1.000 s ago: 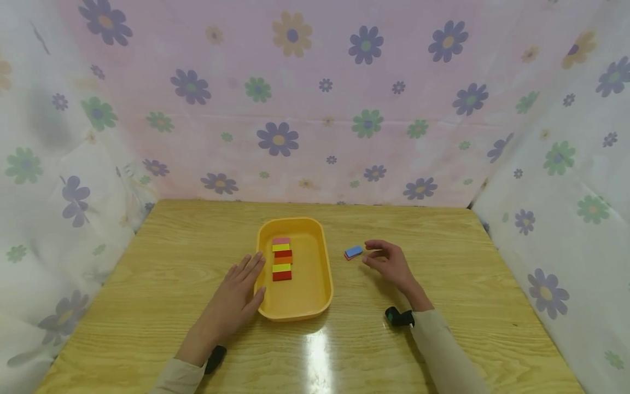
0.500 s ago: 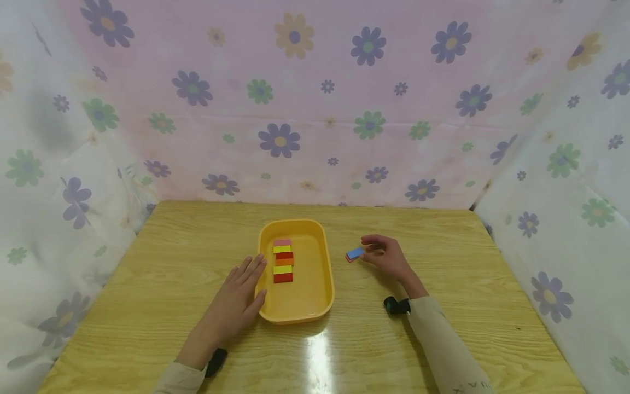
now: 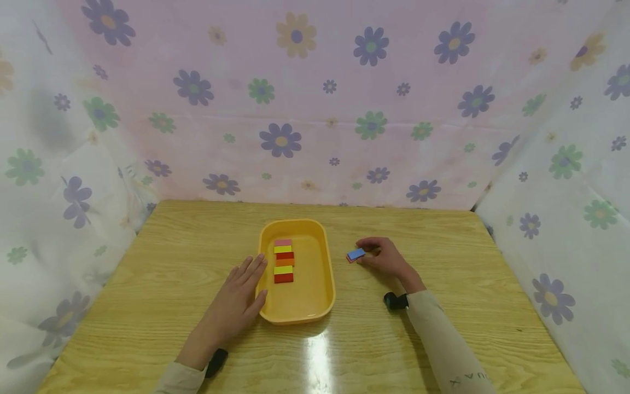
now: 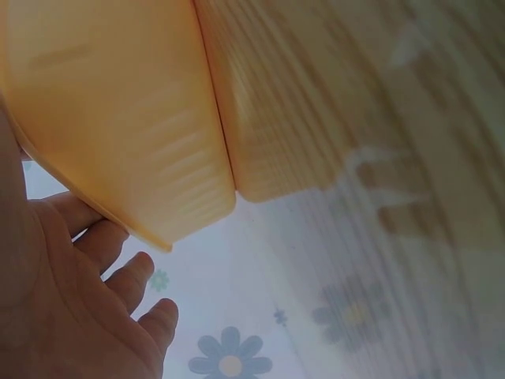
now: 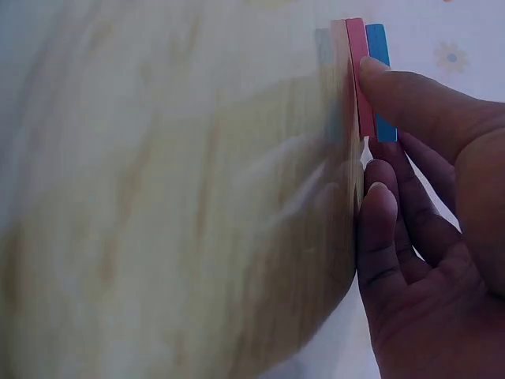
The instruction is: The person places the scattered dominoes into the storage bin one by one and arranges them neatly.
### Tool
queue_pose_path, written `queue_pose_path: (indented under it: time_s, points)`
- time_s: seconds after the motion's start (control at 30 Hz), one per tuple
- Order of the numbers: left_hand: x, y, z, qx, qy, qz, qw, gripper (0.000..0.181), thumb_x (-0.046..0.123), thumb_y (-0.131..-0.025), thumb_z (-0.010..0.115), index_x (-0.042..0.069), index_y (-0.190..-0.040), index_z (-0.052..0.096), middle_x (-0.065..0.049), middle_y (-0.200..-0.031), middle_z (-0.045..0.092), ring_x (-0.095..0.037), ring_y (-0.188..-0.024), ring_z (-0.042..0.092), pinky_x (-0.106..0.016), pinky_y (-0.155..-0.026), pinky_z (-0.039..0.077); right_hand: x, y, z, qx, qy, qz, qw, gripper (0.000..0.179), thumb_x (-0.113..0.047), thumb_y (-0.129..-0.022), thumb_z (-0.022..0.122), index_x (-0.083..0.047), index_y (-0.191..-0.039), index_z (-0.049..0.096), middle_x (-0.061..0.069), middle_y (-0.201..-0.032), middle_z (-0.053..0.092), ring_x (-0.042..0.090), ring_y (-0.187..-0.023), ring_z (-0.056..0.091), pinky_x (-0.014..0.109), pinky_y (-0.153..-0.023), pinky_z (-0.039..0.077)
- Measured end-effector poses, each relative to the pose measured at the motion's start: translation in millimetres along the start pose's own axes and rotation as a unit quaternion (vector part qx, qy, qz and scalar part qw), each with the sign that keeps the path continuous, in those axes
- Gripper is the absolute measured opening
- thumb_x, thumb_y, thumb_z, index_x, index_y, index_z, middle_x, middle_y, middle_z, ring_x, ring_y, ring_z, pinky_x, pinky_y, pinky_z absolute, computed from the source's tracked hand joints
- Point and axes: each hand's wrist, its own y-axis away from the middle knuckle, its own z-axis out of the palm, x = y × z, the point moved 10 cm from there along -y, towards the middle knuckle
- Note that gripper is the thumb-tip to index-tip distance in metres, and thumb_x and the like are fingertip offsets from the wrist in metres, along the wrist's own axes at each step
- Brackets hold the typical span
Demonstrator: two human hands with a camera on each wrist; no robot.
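A blue block (image 3: 355, 254) lies flat on top of a pinkish-red block (image 5: 361, 103), stacked on the table right of the yellow tray (image 3: 309, 293). My right hand (image 3: 388, 260) pinches this pair at its right end; in the right wrist view the thumb tip presses the near side and the fingers reach behind. My left hand (image 3: 227, 306) rests with extended fingers along the tray's left rim. In the left wrist view, fingertips (image 4: 140, 272) show beside the tray's outer wall. Inside the tray, a column of pink, yellow, red and orange blocks (image 3: 284, 262) runs along the left side.
The wooden table (image 3: 197, 230) ends at a flower-patterned cloth (image 3: 315, 109) that rises behind it and at both sides. A dark wrist camera (image 3: 395, 301) hangs under the right wrist, close over the table.
My right hand has moved left from beside the stacked blocks, and its thumb and fingers have closed around their right end. The left hand stays at the tray.
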Motion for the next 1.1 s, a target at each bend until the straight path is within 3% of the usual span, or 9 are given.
queue_pose_path:
  time_s: [0.2,0.5,0.8,1.1]
  points:
    - [0.7,0.6,-0.8,0.000,0.002,-0.002,1.0000,0.065,0.027,-0.103,0.059,0.007,-0.159,0.034,-0.006,-0.169,0.025,-0.035,-0.155,0.023,-0.063,-0.122,0.020,-1.8,-2.0,2.1,-0.015,0.017,-0.011,0.9997,0.034,-0.005,-0.092,0.074,0.002,-0.125,0.069,0.020,-0.123,0.069,0.030,-0.103,0.066,0.034,-0.086,0.055]
    - [-0.3,0.7,0.1,-0.005,0.003,-0.006,1.0000,0.065,0.028,-0.103,0.057,0.008,-0.159,0.034,-0.006,-0.169,0.025,-0.034,-0.155,0.022,-0.061,-0.123,0.019,-3.4,-3.0,2.0,-0.024,0.025,-0.011,0.9993,0.031,-0.006,-0.091,0.075,0.002,-0.121,0.071,0.021,-0.118,0.070,0.027,-0.096,0.068,0.035,-0.084,0.056]
    - [-0.2,0.4,0.6,-0.001,0.004,-0.001,1.0000,0.065,0.029,-0.103,0.057,0.008,-0.159,0.034,-0.005,-0.169,0.024,-0.034,-0.155,0.022,-0.061,-0.123,0.020,-6.2,-1.2,-1.5,-0.020,0.026,-0.011,0.9994,0.031,-0.009,-0.091,0.076,0.002,-0.119,0.072,0.020,-0.116,0.070,0.030,-0.098,0.069,0.041,-0.086,0.057]
    - [0.1,0.9,0.2,-0.003,0.003,-0.006,1.0000,0.064,0.027,-0.103,0.058,0.007,-0.159,0.034,-0.006,-0.169,0.025,-0.034,-0.155,0.022,-0.062,-0.123,0.020,-7.0,-0.5,-3.7,0.007,0.007,0.002,0.9999,0.028,-0.011,-0.090,0.077,-0.002,-0.117,0.074,0.016,-0.114,0.072,0.026,-0.096,0.068,0.036,-0.083,0.058]
